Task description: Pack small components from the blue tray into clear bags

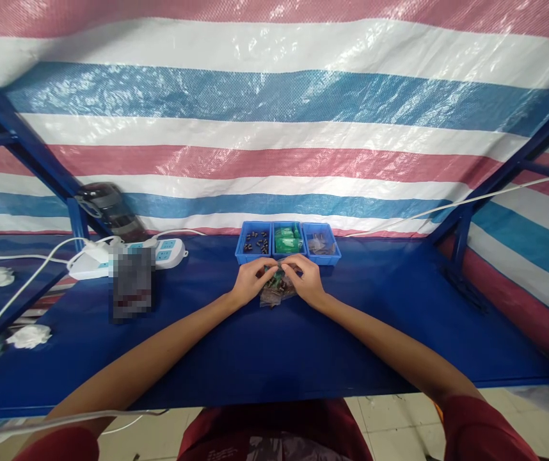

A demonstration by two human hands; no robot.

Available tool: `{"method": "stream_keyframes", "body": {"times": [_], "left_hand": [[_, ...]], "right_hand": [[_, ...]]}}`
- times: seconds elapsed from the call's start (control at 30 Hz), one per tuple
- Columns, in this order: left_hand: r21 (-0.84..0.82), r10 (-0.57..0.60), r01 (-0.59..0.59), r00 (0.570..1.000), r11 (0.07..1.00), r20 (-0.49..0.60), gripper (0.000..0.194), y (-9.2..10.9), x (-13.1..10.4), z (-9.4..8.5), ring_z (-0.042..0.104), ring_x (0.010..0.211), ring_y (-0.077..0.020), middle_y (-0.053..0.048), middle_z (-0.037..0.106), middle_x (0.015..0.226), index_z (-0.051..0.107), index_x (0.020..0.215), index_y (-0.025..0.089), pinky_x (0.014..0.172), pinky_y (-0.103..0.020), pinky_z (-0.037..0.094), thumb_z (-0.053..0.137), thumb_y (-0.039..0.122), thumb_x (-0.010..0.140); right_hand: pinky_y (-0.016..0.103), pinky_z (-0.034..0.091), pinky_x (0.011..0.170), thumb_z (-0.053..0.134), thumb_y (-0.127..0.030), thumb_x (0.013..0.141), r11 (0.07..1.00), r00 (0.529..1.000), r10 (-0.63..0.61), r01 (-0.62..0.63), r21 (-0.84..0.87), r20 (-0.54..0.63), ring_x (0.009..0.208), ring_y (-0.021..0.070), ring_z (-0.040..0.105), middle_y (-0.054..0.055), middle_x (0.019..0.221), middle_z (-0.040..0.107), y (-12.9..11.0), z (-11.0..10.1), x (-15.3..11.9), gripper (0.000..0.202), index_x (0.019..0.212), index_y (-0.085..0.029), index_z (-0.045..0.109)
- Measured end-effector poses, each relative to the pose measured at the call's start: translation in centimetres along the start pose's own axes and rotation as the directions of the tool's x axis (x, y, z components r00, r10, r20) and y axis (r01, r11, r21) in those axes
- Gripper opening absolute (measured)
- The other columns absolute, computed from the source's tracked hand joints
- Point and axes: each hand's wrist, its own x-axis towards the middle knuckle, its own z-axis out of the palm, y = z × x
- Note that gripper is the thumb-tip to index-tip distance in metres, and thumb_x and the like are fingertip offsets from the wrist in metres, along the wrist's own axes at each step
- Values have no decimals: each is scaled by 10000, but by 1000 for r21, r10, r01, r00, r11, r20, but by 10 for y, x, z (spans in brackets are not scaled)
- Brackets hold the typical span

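Note:
Both hands meet over the blue tabletop, just in front of three small blue bins. Between them is a small clear plastic bag (277, 294) with little brownish and green pieces inside. My left hand (250, 280) pinches the bag's upper left edge between thumb and fingers. On the other side, my right hand (309, 282) has its fingers closed at the upper right edge. The left bin (238, 251) contains several small dark metal parts, the middle bin (288, 225) has green packets, and the right bin (323, 261) holds clear little plastic pieces or bags.
A white power strip (171, 253) with plugs and cables lies at the left, beside a pixelated dark object (133, 282). Behind it leans a dark bottle (114, 208). Crumpled white tissue (29, 336) sits at the left edge. Blue frame posts (461, 237) flank the striped sheet.

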Motion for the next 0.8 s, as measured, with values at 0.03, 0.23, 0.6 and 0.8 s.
{"method": "stream_keyframes", "body": {"times": [0.03, 0.23, 0.6, 0.8], "left_hand": [[14, 2, -2, 1000, 1000, -6, 222, 0, 0, 0, 550, 556, -92, -16, 680, 808, 652, 896, 176, 565, -203, 453, 534, 363, 874], [-6, -14, 13, 998, 1000, -62, 235, 1, -3, 1, 602, 610, -112, -26, 690, 833, 655, 895, 170, 633, -220, 484, 538, 373, 869], [-19, -21, 21, 999, 1000, 43, 232, -2, -2, 1, 522, 506, -82, 18, 616, 642, 633, 857, 170, 526, -188, 428, 526, 376, 869], [-56, -49, 48, 999, 997, -22, 237, -3, -5, 1, 596, 586, -102, -12, 672, 767, 628, 905, 162, 608, -203, 478, 514, 369, 881]], "right_hand": [[271, 501, 650, 486, -345, 894, 999, 1000, 27, -27, 20, -12, 707, 150, 590, 51, 833, 611, 1, 1, -2, 212, 851, -189, 622], [270, 502, 637, 545, -381, 848, 991, 993, 121, -121, 61, 1, 698, 148, 590, 42, 850, 611, 5, 2, -6, 207, 883, -189, 614], [259, 455, 605, 510, -398, 873, 994, 993, 109, -109, 1, -38, 650, 139, 544, 26, 767, 585, 3, 2, -6, 237, 807, -189, 601], [241, 452, 586, 537, -382, 862, 997, 997, 67, -68, 26, 42, 651, 126, 538, 25, 803, 556, 3, 3, -7, 215, 811, -184, 604]]}}
